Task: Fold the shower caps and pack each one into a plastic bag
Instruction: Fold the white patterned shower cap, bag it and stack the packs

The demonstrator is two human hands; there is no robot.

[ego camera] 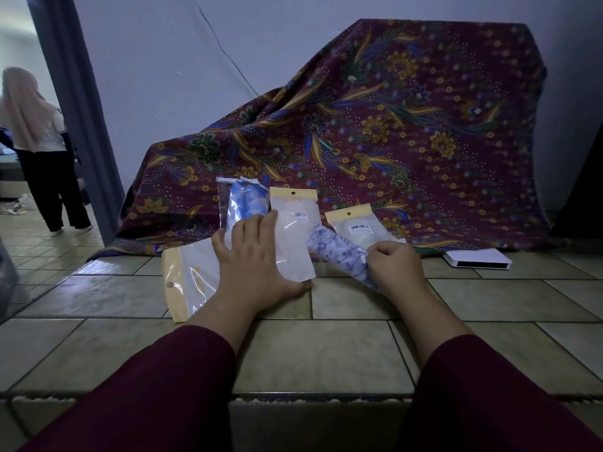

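Batik cloth (391,132), white box (478,258), perhaps a router.

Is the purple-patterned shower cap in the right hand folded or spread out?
Folded. The purple-patterned shower cap is a narrow rolled strip, gripped at its near end by the right hand, and lies outside any bag.
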